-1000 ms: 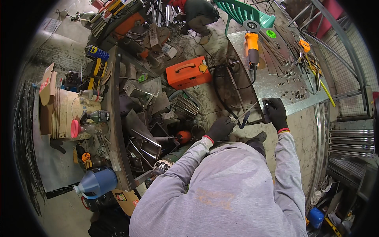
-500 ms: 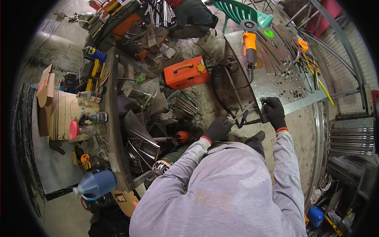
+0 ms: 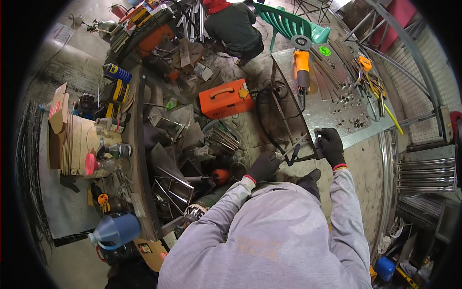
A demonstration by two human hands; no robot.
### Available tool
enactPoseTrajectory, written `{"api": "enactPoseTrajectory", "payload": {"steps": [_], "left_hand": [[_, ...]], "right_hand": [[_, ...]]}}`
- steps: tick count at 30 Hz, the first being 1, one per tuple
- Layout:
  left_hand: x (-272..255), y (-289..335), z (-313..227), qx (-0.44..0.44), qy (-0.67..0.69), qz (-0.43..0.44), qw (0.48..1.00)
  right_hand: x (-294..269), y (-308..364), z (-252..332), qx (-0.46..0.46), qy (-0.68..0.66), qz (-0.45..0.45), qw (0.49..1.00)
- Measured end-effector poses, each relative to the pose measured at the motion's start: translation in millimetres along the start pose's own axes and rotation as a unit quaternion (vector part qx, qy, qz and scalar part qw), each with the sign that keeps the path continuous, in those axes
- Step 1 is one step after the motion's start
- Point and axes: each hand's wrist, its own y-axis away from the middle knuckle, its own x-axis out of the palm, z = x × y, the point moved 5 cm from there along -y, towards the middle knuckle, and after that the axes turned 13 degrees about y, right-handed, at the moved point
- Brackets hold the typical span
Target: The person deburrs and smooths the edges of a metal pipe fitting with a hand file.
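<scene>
My left hand [image 3: 263,166], in a black glove, is closed round the end of a thin, straight greyish rod-like tool [image 3: 294,146]. The rod slants up and right toward the near corner of the metal worktable [image 3: 353,134]. At that corner my right hand [image 3: 331,147], also gloved in black, has its fingers bent together round something small and dark that I cannot make out. An angle grinder [image 3: 302,72] with an orange body lies on the table, disc toward the far edge. Several small metal pieces [image 3: 358,120] are scattered right of it.
An orange case [image 3: 225,98] stands on the floor, with metal offcuts [image 3: 183,126] heaped to its left. A bench [image 3: 139,144] at left carries bottles and a blue jug [image 3: 115,227]. A person [image 3: 236,30] crouches at the back near a green chair [image 3: 293,24].
The whole view has shifted slightly, and more of the crouching person shows at the back. Both my hands stay at the table corner, the rod still in the left one.
</scene>
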Motion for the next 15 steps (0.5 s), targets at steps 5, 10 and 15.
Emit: {"api": "enactPoseTrajectory", "payload": {"steps": [5, 10, 15], "left_hand": [[2, 0, -10, -0.017, 0.001, 0.018, 1.0], [3, 0, -16, -0.008, -0.009, 0.043, 0.999], [3, -3, -19, 0.102, -0.092, 0.054, 0.989]], "right_hand": [[-3, 0, 0, -0.004, 0.008, -0.004, 1.0], [-2, -2, -2, -0.002, 0.016, -0.002, 1.0], [3, -5, -13, -0.014, -0.013, -0.031, 0.999]]}}
